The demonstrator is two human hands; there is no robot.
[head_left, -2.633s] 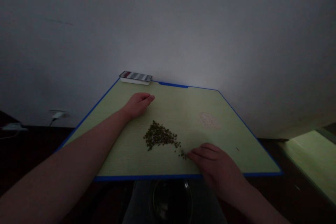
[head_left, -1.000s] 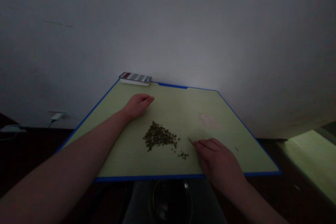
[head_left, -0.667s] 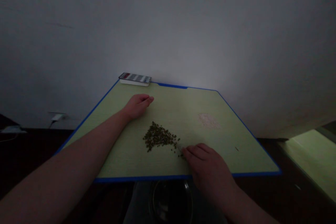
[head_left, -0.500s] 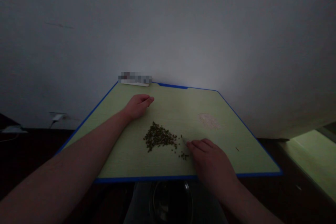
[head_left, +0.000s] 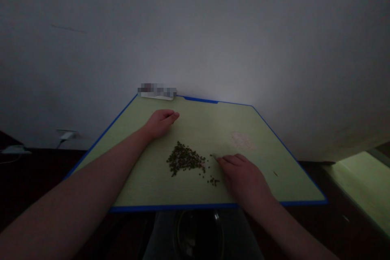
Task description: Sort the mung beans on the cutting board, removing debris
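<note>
One dark grain lies just right of the heap on the blue-edged table, and the right hand has slid up beside it from the strays, pinching a slim tool! That grain looks singled out. The left hand rests curled closed, nothing visible inside.

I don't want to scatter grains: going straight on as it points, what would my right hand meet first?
Probably the lone dark grain at the tip of the slim tool in your right hand; the dim picture leaves unclear whether they touch.
</note>
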